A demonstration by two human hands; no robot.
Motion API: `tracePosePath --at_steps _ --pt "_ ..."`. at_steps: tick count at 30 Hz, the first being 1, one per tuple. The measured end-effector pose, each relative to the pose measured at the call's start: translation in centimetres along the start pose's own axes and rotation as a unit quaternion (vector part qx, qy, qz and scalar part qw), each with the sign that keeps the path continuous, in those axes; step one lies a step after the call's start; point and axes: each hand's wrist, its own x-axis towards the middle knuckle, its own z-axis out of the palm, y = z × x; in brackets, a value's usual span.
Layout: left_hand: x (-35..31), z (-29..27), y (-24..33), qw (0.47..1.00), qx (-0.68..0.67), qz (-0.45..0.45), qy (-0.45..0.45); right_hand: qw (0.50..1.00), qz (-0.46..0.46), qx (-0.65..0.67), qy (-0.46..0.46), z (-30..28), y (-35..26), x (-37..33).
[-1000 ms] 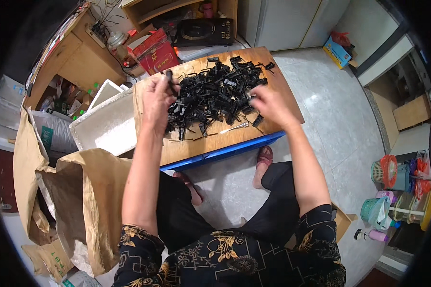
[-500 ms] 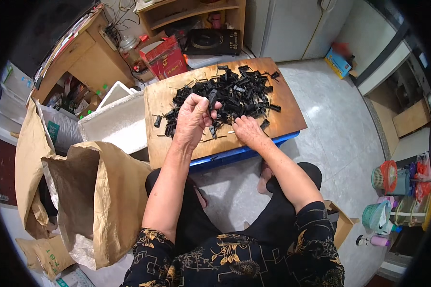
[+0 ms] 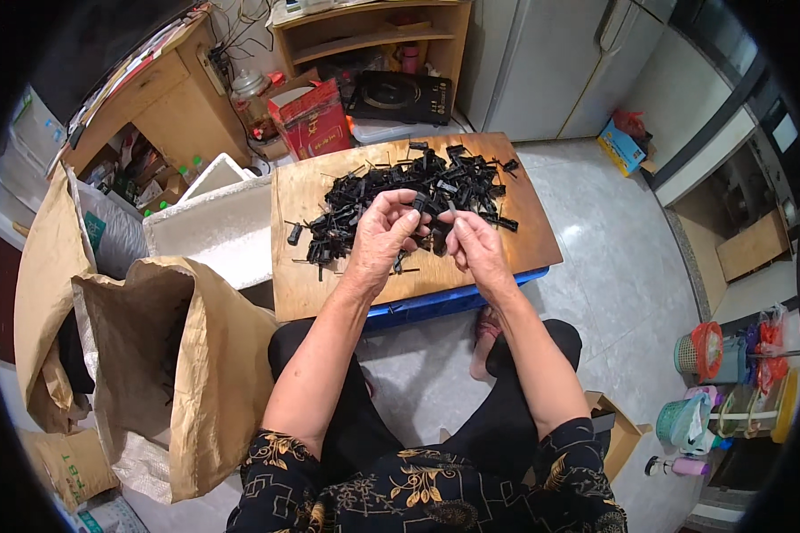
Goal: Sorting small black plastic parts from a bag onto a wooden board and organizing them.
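Note:
A heap of small black plastic parts (image 3: 356,197), many with thin stick-like pieces, covers the middle of a wooden board (image 3: 526,235). Over the heap's near side, my left hand (image 3: 382,238) is closed, pinching one black plastic part (image 3: 420,204) between thumb and fingers. My right hand (image 3: 478,250) is closed as well. From its fingertips a short, thin greyish piece (image 3: 452,207) points up beside the black part; its exact kind is too small to make out. Both hands are close together, the fingertips nearly meeting.
The board rests on a blue container (image 3: 409,308). An open brown paper sack (image 3: 218,373) stands at my left, near a white foam box (image 3: 213,233). A red box (image 3: 316,123) and a black induction cooker (image 3: 400,96) are behind the board. Shelves with baskets (image 3: 689,417) stand at right.
My right hand has risen from the board's near part of the heap and now pinches a thin piece. My left hand has shifted right and lower, still holding a black part.

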Motion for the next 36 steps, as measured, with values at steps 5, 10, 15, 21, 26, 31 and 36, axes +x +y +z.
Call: tracePosePath --at_steps 5,10,15,21,26,31,36 --pt "-0.2 1.0 -0.4 0.998 0.050 0.008 -0.023 0.999 0.033 0.024 -0.003 1.1 -1.9 -1.2" --pt "-0.1 1.7 -0.7 0.996 0.092 0.005 -0.017 0.998 0.047 0.033 -0.007 1.0 -1.8 -1.0" --pt "0.1 2.2 -1.2 0.993 0.117 0.011 -0.017 0.996 0.070 0.049 -0.008 1.2 -2.1 -0.7" --pt "0.4 2.6 -1.4 0.994 0.109 0.025 0.009 0.996 0.077 0.047 -0.005 1.1 -1.6 -0.5" --pt "0.4 2.7 -1.5 0.992 0.122 0.031 0.015 0.997 0.067 0.047 -0.003 1.5 -1.5 -0.4" --pt "0.5 2.4 -2.1 0.991 0.124 0.041 0.012 0.996 0.066 0.060 0.000 1.7 -1.3 -0.4" --pt "0.4 2.3 -2.7 0.982 0.155 0.101 0.024 0.995 0.070 0.071 0.021 1.9 -1.1 -0.5"
